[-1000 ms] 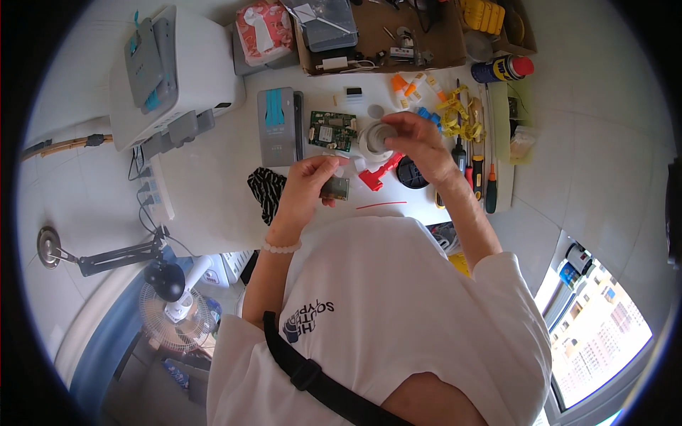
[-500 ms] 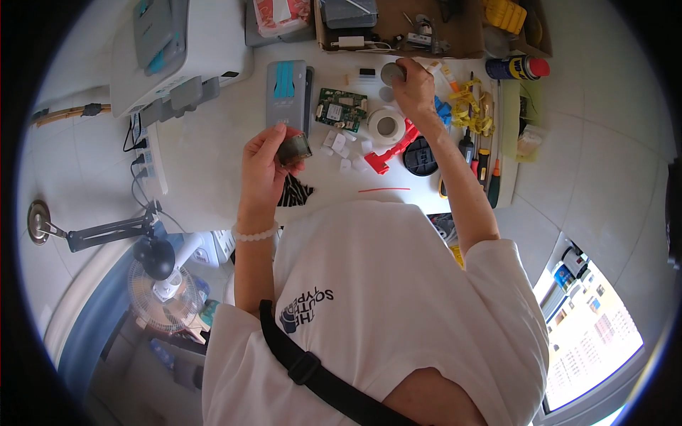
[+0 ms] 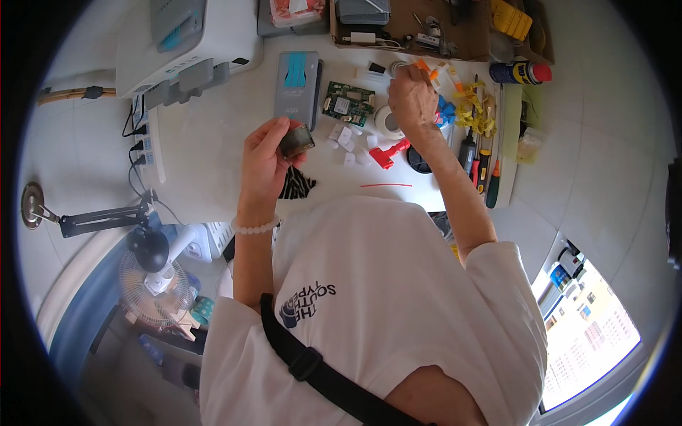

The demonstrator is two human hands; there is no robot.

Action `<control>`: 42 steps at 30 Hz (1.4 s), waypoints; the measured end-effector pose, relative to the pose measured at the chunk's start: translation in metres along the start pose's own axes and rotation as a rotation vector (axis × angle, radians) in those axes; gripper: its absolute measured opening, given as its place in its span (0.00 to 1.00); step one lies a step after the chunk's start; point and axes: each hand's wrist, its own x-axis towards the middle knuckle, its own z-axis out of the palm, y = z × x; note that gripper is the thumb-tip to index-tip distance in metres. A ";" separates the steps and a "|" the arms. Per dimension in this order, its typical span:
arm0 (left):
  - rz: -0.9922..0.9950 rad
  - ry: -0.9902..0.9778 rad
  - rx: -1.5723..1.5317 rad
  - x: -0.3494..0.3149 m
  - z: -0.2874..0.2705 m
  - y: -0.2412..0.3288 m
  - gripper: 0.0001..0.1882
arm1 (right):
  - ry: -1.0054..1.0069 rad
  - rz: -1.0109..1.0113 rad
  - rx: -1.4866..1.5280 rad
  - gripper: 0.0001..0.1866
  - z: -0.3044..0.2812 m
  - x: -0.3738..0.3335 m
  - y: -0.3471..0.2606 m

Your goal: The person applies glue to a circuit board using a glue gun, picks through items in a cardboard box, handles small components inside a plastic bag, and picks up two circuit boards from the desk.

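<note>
My left hand pinches a small dark square part with a glassy face between thumb and fingers, above the near side of the white table. My right hand reaches to the far side, its fingers curled downward and their tips hidden. A pale round disc shows at its fingertips; whether the fingers grip it cannot be told. Beside that wrist sits a white round housing, partly covered by the hand. A green circuit board lies between my hands, with several small white plastic pieces nearer me.
Left of the board lies a grey flat case with blue strips. A red bracket, a black round cover, screwdrivers and yellow tangled strips are on the right. Behind stand a cardboard box and spray can.
My right hand has turned palm-down and curled lower over the table; the grey disc it held up is now mostly covered. My left hand keeps the dark part. The view has shifted slightly.
</note>
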 end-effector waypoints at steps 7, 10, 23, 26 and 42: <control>0.022 -0.014 -0.027 -0.007 -0.005 -0.003 0.12 | -0.221 -0.398 0.001 0.13 0.010 -0.018 -0.046; 0.022 -0.012 -0.037 -0.013 -0.011 -0.003 0.11 | -0.260 -0.412 -0.079 0.15 0.021 -0.014 -0.048; 0.029 -0.034 -0.046 -0.026 -0.022 -0.013 0.11 | -0.237 -0.346 -0.069 0.12 0.032 -0.021 -0.058; 0.017 -0.028 -0.048 -0.026 -0.020 -0.014 0.12 | -0.255 -0.324 -0.067 0.13 0.034 -0.024 -0.060; -0.010 -0.067 -0.029 -0.021 -0.017 -0.022 0.12 | -0.412 -0.165 0.221 0.11 0.028 -0.009 -0.053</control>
